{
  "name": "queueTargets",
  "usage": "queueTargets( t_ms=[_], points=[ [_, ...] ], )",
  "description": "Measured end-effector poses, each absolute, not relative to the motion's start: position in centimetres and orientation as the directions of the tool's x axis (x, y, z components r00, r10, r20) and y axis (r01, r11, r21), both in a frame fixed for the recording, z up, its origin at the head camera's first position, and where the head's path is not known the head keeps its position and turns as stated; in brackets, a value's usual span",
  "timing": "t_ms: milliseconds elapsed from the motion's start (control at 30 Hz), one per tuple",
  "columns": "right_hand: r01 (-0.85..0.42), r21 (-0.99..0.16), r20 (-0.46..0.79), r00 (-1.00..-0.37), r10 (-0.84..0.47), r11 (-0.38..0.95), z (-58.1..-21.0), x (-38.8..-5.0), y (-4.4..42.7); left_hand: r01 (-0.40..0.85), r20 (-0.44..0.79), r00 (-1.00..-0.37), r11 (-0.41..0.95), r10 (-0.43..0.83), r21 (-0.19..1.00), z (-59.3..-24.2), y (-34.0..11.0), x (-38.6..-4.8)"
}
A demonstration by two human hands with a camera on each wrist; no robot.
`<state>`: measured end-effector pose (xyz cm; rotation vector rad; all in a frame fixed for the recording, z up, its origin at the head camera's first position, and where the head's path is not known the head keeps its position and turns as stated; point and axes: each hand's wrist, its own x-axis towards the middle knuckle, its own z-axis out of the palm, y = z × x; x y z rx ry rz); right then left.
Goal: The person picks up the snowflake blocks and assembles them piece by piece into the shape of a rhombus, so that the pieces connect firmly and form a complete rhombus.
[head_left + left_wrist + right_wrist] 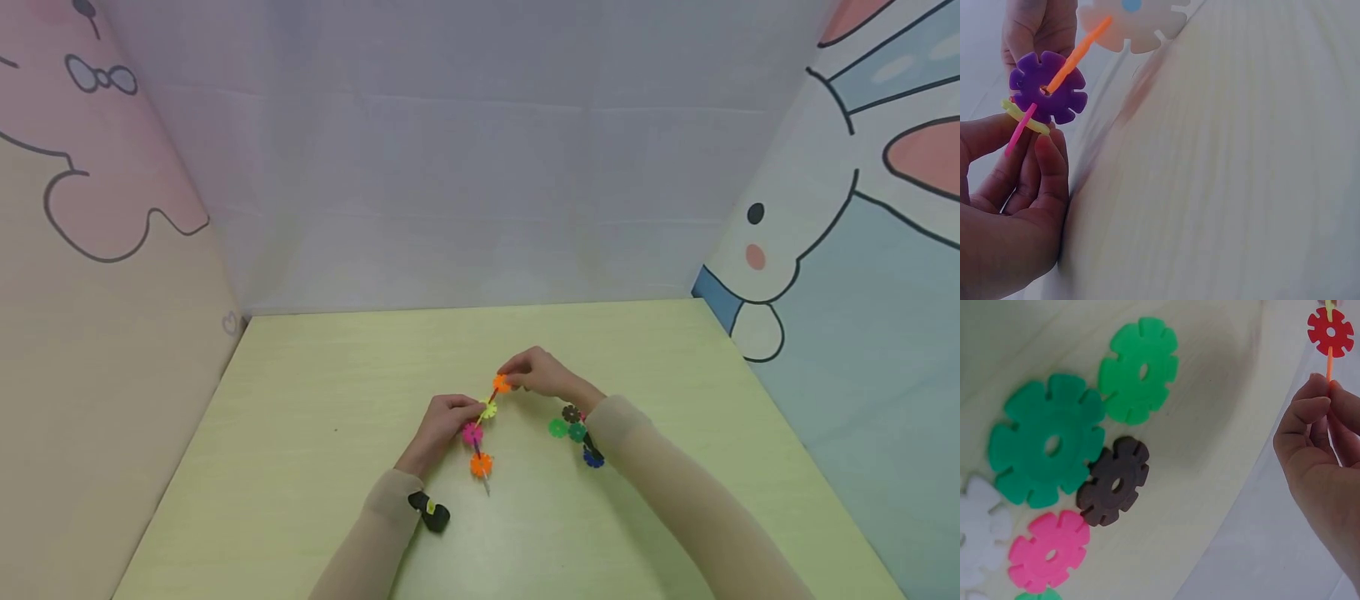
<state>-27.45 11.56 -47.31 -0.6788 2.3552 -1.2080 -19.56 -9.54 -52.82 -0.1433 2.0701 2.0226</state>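
A chain of interlocking notched plastic discs runs between my hands above the table. My left hand (444, 423) pinches it at the yellow disc (490, 410); in the left wrist view that disc is edge-on at the fingertips. My right hand (546, 374) pinches the orange disc (502, 383) at the chain's upper end, which joins a red disc (1319, 339) in the right wrist view. Below the left fingers hang a pink disc (472, 433), a purple disc (1038, 75), a second orange disc (482, 465) and a white disc (1154, 25).
Loose discs lie beside my right forearm: light green (557, 428), dark green (577, 432), brown (572, 413) and blue (593, 459). Pink (1047, 553) and white (975, 537) ones show in the right wrist view. The pale table (315, 375) meets a white back panel (450, 208).
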Motion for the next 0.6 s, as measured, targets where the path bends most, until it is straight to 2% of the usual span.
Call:
queueTargets(
  t_ms=[600],
  points=[
    [-0.260, -0.808, -0.131, -0.795, -0.592, 0.528, -47.01, -27.17, 10.95, -0.225, -0.228, -0.970, 0.043, 0.082, 0.973, -53.02, -9.47, -19.42]
  ],
)
